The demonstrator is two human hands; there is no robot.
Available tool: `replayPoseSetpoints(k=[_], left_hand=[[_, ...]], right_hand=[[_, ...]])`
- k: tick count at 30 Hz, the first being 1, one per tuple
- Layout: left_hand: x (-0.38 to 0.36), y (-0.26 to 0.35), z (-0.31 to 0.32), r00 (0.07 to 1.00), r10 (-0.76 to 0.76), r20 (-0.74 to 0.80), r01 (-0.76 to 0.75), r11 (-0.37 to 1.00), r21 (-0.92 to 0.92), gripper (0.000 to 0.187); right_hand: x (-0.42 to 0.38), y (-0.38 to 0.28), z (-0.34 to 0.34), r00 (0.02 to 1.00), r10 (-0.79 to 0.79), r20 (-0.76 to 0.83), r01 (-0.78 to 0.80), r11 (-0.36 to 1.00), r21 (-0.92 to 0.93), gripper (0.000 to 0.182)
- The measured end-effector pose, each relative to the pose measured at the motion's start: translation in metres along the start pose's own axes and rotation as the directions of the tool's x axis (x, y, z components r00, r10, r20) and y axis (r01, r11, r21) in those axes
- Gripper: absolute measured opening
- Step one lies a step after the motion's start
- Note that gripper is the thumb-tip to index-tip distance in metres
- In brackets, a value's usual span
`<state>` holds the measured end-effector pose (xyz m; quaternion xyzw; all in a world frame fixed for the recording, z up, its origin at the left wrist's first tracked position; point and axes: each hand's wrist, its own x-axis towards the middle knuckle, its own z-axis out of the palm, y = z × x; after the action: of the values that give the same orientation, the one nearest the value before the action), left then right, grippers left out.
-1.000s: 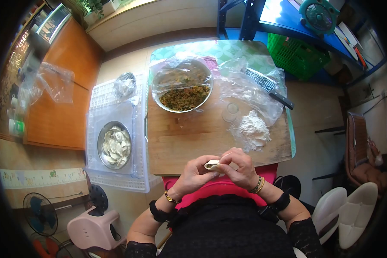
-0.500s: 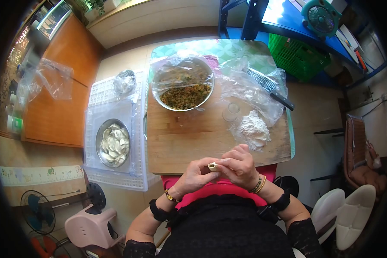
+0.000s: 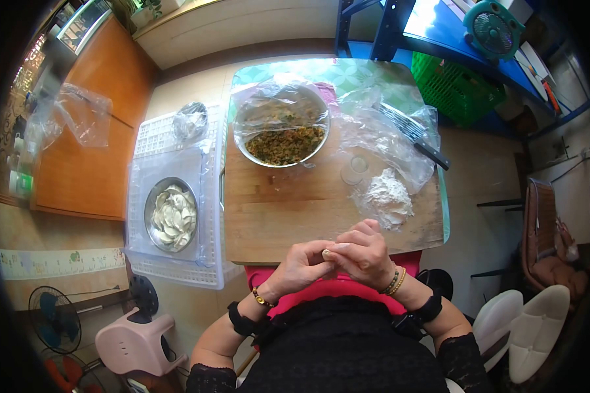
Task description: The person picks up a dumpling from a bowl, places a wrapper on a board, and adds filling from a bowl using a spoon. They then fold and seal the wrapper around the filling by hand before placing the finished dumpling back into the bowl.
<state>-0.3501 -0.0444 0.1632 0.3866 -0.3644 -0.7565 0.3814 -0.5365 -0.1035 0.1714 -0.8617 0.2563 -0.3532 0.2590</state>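
Observation:
My left hand (image 3: 301, 264) and my right hand (image 3: 363, 256) meet just over the near edge of the wooden board (image 3: 275, 216). Between their fingertips is a small dumpling (image 3: 326, 254), pale dough mostly covered by the fingers. Both hands are closed on it, thumbs and forefingers pinching. Beyond them on the board stands a bowl (image 3: 269, 163) of chopped brown-green filling (image 3: 285, 145), partly under clear plastic film. A heap of white flour (image 3: 388, 198) lies past my right hand, beside a small clear glass (image 3: 355, 169).
Left of the board, a steel dish (image 3: 149, 219) of flat white dough pieces (image 3: 174, 219) rests on a white plastic crate (image 3: 177, 278). A black-handled knife (image 3: 431, 156) lies on crumpled plastic at the right. A pink stool (image 3: 130, 344) and fans stand lower left.
The dumpling's open rim, visible before, is now pinched in and more hidden by my fingers. My hands stay in nearly the same place, closer together.

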Motion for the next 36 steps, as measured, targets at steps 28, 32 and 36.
replayPoseSetpoints(k=[28, 32, 36], left_hand=[[-0.012, 0.008, -0.015, 0.969, 0.07, -0.237, -0.109, 0.982, -0.157, 0.037], [-0.013, 0.004, -0.015, 0.961, 0.135, -0.243, -0.166, 0.98, -0.111, 0.034], [-0.014, 0.003, -0.013, 0.942, 0.188, -0.278, -0.198, 0.98, -0.008, 0.031]], right_hand=[[-0.004, 0.003, -0.005, 0.947, 0.261, 0.188, -0.288, 0.948, 0.134, 0.045], [-0.006, 0.003, 0.0, 0.947, 0.251, 0.2, -0.271, 0.959, 0.081, 0.04], [-0.003, 0.001, 0.0, 0.959, 0.238, 0.153, -0.252, 0.965, 0.072, 0.035]])
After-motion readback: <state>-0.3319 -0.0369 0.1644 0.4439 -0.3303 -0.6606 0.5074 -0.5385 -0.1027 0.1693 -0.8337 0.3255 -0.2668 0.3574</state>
